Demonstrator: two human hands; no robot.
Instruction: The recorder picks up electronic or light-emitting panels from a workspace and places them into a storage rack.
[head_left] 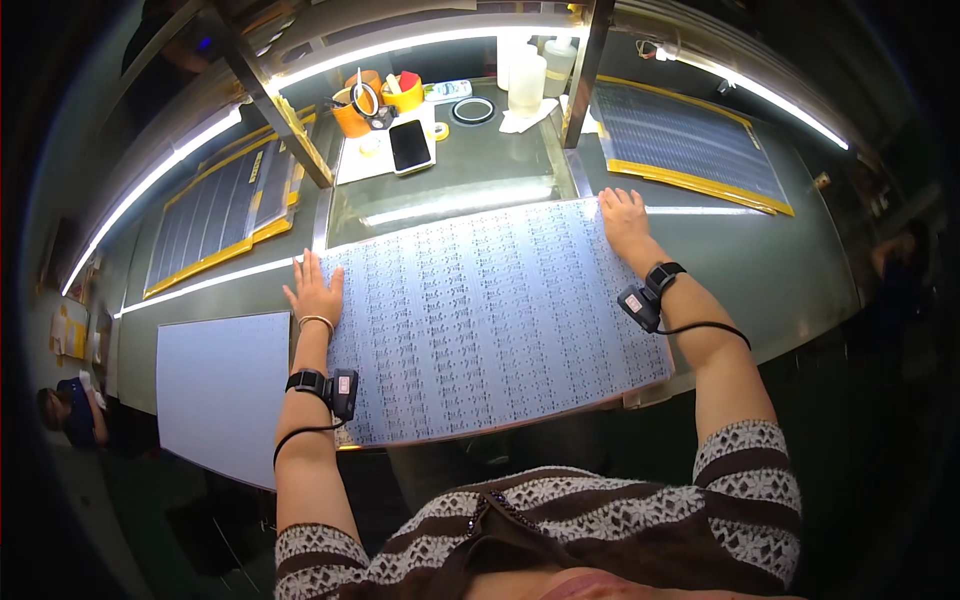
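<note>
A large pale panel (490, 320), covered in rows of small dark printed marks, lies flat on the bench in front of me. At its far left corner, my left hand (315, 292) rests with fingers spread along the edge. My right hand (625, 220) lies at the far right corner, fingers stretched forward and touching the panel's edge. Neither hand grips anything. To the left of the printed panel lies a plain pale sheet (222, 385), partly passing behind my left forearm.
Yellow-edged dark striped panels lean at left (215, 215) and right (690, 140). Behind the panel are a phone (410, 146) on paper, orange holders (352, 115) with tools, a round black-rimmed lens (473, 110) and white bottles (527, 82). Metal posts (588, 75) stand along the bench. Another person (75, 410) is far left.
</note>
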